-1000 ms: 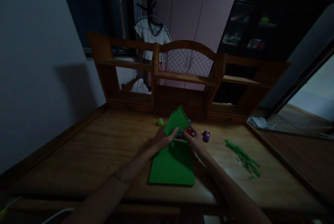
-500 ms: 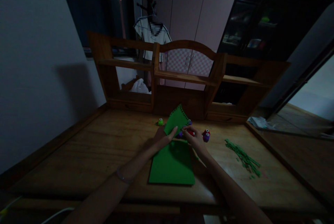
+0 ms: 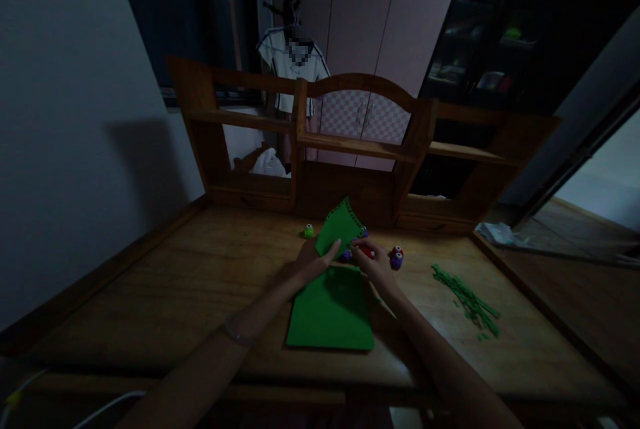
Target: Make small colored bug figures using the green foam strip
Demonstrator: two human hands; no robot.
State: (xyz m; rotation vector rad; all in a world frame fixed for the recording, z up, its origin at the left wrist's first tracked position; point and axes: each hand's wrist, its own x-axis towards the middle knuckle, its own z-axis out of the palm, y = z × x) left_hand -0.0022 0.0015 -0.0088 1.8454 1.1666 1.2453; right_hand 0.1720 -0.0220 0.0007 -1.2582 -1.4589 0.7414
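Note:
My left hand is closed on a green sheet, its thumb pressed flat on the near face. Small dark holes run in rows along the sheet's upper edges. At the sheet's lower right edge is my right hand, its fingers pinched; what they grip is too small and dark to make out. Beneath both hands lies a green pad or stack of sheets on the wooden desk. A red object and a purple object show close by, partly hidden by the hands.
A small green figure with one eye stands left of the hands. To the right is a similar purple figure beside a red one. Green strips and scraps lie farther right. A wooden shelf rises along the back.
My right hand has shifted very slightly at the sheet's edge. The left hand and the sheet have stayed almost in place. The whole view has moved a little.

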